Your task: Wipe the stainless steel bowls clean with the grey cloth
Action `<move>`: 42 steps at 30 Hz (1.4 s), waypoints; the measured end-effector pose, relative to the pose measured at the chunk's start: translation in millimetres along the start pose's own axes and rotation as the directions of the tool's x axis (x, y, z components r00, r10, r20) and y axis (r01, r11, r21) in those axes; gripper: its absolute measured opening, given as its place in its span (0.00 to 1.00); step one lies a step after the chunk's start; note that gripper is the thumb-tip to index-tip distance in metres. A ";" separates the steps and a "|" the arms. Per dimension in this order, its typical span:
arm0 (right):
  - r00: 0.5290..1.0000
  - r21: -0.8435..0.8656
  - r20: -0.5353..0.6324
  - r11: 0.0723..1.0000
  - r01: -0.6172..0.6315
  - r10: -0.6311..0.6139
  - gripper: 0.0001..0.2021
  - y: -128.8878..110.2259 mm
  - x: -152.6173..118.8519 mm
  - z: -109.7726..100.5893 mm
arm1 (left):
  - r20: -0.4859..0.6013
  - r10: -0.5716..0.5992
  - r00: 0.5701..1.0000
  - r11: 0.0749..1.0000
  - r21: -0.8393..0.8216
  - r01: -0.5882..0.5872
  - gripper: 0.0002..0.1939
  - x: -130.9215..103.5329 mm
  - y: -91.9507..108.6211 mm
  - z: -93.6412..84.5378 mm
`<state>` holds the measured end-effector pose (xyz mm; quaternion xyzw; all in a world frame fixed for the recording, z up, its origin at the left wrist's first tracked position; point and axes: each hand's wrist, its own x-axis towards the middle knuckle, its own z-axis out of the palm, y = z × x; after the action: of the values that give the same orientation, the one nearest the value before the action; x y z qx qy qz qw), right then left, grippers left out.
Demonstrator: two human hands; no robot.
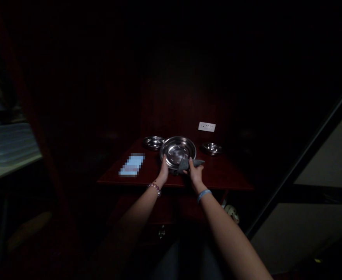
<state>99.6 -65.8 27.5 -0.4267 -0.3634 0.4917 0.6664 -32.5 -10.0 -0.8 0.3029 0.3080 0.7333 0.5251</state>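
A shiny steel bowl point(178, 151) is tilted toward me above the dark red shelf point(223, 177). My left hand point(164, 170) grips its lower left rim, thumb on the edge. At the bowl's lower right rim, my right hand point(195, 171) is closed on a grey cloth point(184, 165), which lies against the rim. Behind the held bowl, to the left, rests a second steel bowl point(153, 143). Another steel bowl point(212, 148) stands at the right. The fingers under the held bowl are hidden.
A blurred, light-blue flat object point(132, 165) lies at the shelf's left. A white socket panel point(206, 126) is on the back wall. Below the shelf is a drawer knob point(161, 231). Clear stacked items point(7, 144) stand on a surface at far left.
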 end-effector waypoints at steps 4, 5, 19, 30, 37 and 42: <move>0.980 0.002 -0.173 0.995 0.099 -0.097 0.33 -0.2 -6.8 6.3 | -0.003 0.006 1.000 1.000 -0.026 -0.006 0.26 -2.5 2.6 1.3; 0.978 0.002 -0.175 0.993 0.115 -0.113 0.32 -0.7 -8.5 7.4 | -0.003 0.000 1.000 1.000 -0.028 0.000 0.26 -3.0 3.0 1.4; 0.885 -0.231 0.133 0.854 0.466 -0.447 0.21 -9.9 -29.1 11.8 | -0.041 -0.073 0.997 0.991 -0.118 0.067 0.19 -4.8 6.8 0.5; 0.697 -0.463 0.554 0.527 0.712 -0.455 0.30 -3.4 -5.0 -11.3 | -0.037 -0.074 0.997 0.989 -0.134 0.069 0.18 -5.0 6.6 -2.4; 0.735 -0.491 0.514 0.551 0.675 -0.443 0.35 -4.2 -4.4 -17.4 | -0.050 -0.068 0.996 0.990 -0.129 0.061 0.17 -2.4 5.1 -1.1; 0.768 -0.532 0.460 0.554 0.640 -0.445 0.35 -2.6 -8.7 -10.9 | -0.071 -0.074 0.995 0.987 -0.151 0.063 0.14 -6.0 7.0 -0.4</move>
<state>108.2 -77.0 25.2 -0.4273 -0.7154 0.1504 0.5320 -35.2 -17.6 3.6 0.2240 0.2825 0.7466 0.5591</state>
